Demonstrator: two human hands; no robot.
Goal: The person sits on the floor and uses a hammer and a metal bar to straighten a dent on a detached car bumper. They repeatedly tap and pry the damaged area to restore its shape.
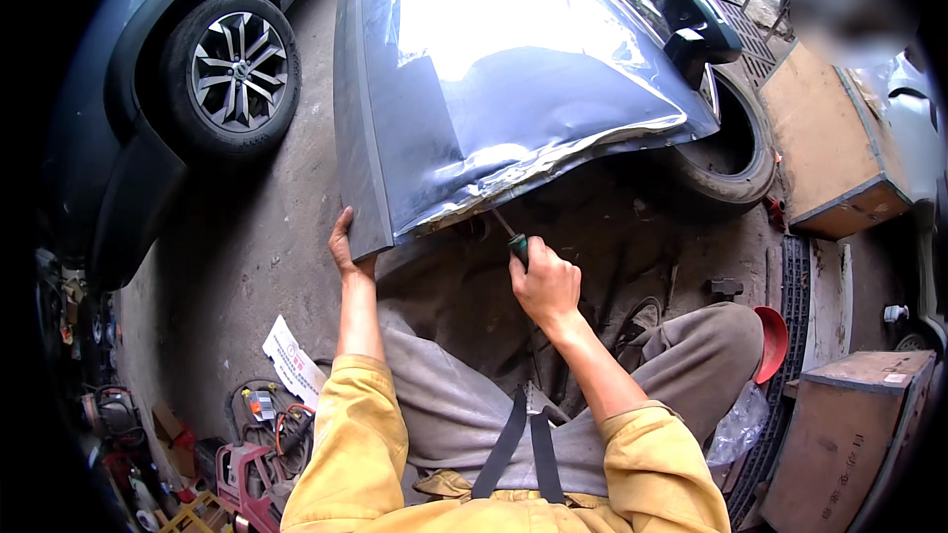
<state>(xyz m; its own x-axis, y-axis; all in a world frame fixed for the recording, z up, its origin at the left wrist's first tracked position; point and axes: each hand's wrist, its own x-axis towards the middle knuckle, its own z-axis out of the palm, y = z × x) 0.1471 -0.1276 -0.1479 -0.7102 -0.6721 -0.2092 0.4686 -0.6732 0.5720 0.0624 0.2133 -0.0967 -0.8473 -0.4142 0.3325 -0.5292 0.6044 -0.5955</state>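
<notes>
A blue-grey car door with a dark lower trim strip lies in front of me, its near edge crumpled and scraped. My left hand grips the corner of the door at the end of the trim, some fingers hidden beneath it. In my closed right hand is a screwdriver with a dark green handle. Its metal shaft points up and to the left, and the tip reaches the door's damaged near edge. Whether the tip is wedged into the metal cannot be made out. A black side mirror sticks out at the door's far right.
Under the door's right side lies a tyre. Wooden boxes stand to the right, near a hammer head on the floor. A parked car's wheel is at the left. Red equipment with cables sits at lower left beside a paper sheet.
</notes>
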